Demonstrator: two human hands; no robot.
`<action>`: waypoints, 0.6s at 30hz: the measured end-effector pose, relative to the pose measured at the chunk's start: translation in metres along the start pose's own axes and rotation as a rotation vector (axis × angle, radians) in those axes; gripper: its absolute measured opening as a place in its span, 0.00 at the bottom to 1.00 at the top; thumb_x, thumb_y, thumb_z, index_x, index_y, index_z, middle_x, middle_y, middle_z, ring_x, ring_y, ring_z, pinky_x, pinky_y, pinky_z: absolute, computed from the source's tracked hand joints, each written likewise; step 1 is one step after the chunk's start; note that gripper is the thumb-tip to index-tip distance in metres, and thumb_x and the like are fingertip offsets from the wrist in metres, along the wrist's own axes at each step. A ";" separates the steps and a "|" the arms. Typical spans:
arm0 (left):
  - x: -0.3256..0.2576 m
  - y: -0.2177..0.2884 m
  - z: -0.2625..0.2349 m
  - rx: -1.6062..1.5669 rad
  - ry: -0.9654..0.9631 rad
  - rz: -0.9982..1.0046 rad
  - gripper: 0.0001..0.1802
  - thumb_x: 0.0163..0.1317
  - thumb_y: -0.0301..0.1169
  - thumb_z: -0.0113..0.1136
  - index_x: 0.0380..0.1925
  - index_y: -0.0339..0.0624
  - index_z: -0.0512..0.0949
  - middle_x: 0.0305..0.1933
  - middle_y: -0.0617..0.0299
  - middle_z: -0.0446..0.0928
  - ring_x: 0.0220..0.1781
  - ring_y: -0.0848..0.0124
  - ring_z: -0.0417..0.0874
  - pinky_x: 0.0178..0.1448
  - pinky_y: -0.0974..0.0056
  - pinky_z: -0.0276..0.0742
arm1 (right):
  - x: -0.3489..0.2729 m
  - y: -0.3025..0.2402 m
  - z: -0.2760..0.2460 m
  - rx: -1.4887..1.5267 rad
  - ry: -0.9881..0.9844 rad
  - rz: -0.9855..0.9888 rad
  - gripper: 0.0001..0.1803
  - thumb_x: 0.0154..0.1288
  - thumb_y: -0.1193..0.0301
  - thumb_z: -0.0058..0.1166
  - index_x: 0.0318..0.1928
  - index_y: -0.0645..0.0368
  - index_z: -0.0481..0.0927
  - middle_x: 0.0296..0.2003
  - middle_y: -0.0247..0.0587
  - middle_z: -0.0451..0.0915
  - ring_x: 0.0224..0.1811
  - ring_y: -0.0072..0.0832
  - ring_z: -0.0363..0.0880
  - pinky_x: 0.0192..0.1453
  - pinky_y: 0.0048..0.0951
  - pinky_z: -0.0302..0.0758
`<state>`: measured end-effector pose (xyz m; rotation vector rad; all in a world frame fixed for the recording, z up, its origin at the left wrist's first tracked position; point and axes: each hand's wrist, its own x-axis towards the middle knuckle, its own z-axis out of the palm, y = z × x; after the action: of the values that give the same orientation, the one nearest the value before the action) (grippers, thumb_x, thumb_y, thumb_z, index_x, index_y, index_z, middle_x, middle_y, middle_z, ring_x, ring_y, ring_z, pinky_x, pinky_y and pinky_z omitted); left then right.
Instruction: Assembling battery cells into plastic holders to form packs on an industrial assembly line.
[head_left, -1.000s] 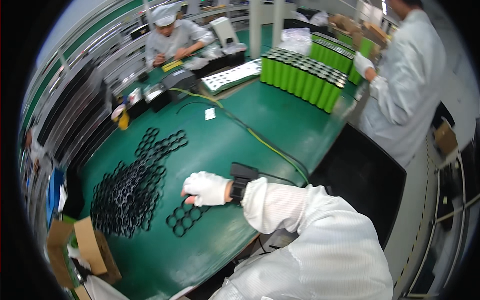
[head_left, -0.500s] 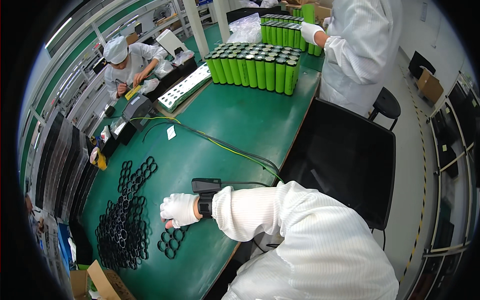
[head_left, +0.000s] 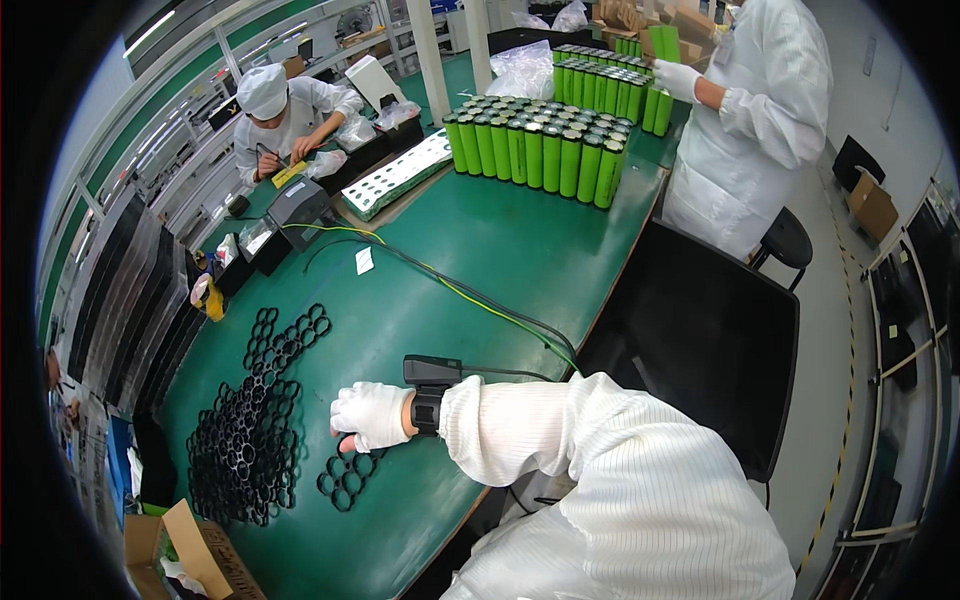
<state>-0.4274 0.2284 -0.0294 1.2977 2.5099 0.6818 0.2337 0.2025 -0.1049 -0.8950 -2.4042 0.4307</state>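
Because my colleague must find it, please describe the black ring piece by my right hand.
On the green table, find the big heap of black rings, picture left. Right of it, partly hidden by the white-gloved right hand, is the black ring piece: unlike the others, it lies apart.

The green counter (head_left: 500, 235) carries a heap of black ring frames (head_left: 243, 455). Right of the heap lies 1 separate frame (head_left: 342, 482); beyond the heap, to its right, are a white slip (head_left: 364, 261), a yellow-green cable (head_left: 458, 291) and, farther off, upright green cells (head_left: 540, 155).
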 end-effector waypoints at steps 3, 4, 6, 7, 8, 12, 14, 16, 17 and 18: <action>-0.002 0.000 0.001 0.028 0.021 0.002 0.18 0.59 0.42 0.63 0.40 0.43 0.71 0.36 0.56 0.78 0.36 0.62 0.79 0.37 0.57 0.74 | 0.000 -0.001 0.000 -0.009 0.014 -0.007 0.16 0.60 0.56 0.59 0.39 0.55 0.82 0.40 0.37 0.80 0.47 0.40 0.75 0.52 0.38 0.72; -0.003 0.000 0.004 0.037 0.025 0.003 0.18 0.59 0.42 0.63 0.41 0.43 0.71 0.36 0.55 0.78 0.37 0.62 0.79 0.38 0.57 0.74 | -0.001 -0.001 -0.001 -0.016 0.009 -0.011 0.16 0.60 0.56 0.59 0.39 0.55 0.82 0.40 0.37 0.80 0.47 0.40 0.75 0.52 0.38 0.72; -0.005 0.003 0.006 0.060 0.040 0.005 0.19 0.59 0.42 0.63 0.42 0.42 0.71 0.37 0.54 0.78 0.38 0.61 0.79 0.38 0.56 0.74 | -0.003 0.000 -0.001 -0.009 0.031 -0.009 0.16 0.60 0.57 0.59 0.39 0.55 0.82 0.40 0.37 0.80 0.47 0.39 0.75 0.52 0.38 0.73; -0.006 0.006 0.007 0.071 0.048 0.008 0.19 0.59 0.42 0.63 0.42 0.42 0.71 0.37 0.54 0.78 0.38 0.61 0.80 0.38 0.56 0.74 | -0.005 0.002 -0.002 -0.013 0.029 -0.011 0.16 0.60 0.57 0.59 0.39 0.55 0.82 0.40 0.37 0.80 0.47 0.39 0.75 0.52 0.38 0.73; -0.006 0.010 0.008 0.081 0.054 0.013 0.20 0.59 0.41 0.63 0.43 0.41 0.71 0.38 0.53 0.78 0.38 0.60 0.80 0.39 0.56 0.75 | -0.006 0.003 -0.003 -0.013 0.035 -0.011 0.16 0.61 0.55 0.58 0.39 0.55 0.82 0.40 0.38 0.80 0.47 0.39 0.76 0.53 0.38 0.72; -0.012 0.004 0.009 0.126 0.082 0.006 0.21 0.58 0.41 0.64 0.45 0.40 0.70 0.39 0.51 0.79 0.40 0.59 0.80 0.40 0.55 0.75 | -0.002 0.000 -0.002 -0.009 0.037 -0.029 0.15 0.60 0.58 0.59 0.40 0.55 0.82 0.39 0.38 0.80 0.46 0.40 0.76 0.51 0.38 0.73; -0.017 -0.013 0.000 0.151 0.112 -0.017 0.22 0.58 0.41 0.64 0.46 0.39 0.70 0.40 0.50 0.79 0.40 0.58 0.81 0.41 0.55 0.76 | 0.003 -0.007 -0.005 0.025 0.011 -0.037 0.15 0.60 0.57 0.59 0.40 0.55 0.82 0.39 0.40 0.80 0.47 0.41 0.76 0.52 0.39 0.73; -0.023 -0.017 -0.006 0.189 0.145 -0.025 0.23 0.58 0.40 0.64 0.48 0.39 0.70 0.41 0.49 0.79 0.41 0.57 0.81 0.41 0.54 0.76 | 0.005 -0.012 -0.017 0.042 -0.044 -0.021 0.16 0.59 0.58 0.58 0.40 0.56 0.82 0.39 0.43 0.80 0.46 0.43 0.76 0.52 0.40 0.72; -0.026 -0.012 -0.004 0.207 0.156 -0.025 0.24 0.58 0.40 0.64 0.48 0.38 0.70 0.41 0.49 0.79 0.41 0.57 0.81 0.42 0.54 0.76 | 0.003 -0.010 -0.023 0.025 -0.087 -0.003 0.16 0.59 0.58 0.58 0.40 0.56 0.82 0.38 0.44 0.79 0.46 0.44 0.75 0.51 0.41 0.72; -0.029 -0.007 0.000 0.226 0.164 -0.029 0.24 0.58 0.40 0.64 0.49 0.38 0.70 0.41 0.49 0.80 0.42 0.56 0.82 0.42 0.54 0.76 | -0.001 -0.005 -0.023 -0.007 -0.065 0.004 0.16 0.59 0.59 0.58 0.41 0.56 0.82 0.38 0.43 0.79 0.46 0.43 0.75 0.51 0.41 0.72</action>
<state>-0.4154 0.2009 -0.0336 1.3229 2.8012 0.5306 0.2453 0.2000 -0.0842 -0.9023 -2.4640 0.4600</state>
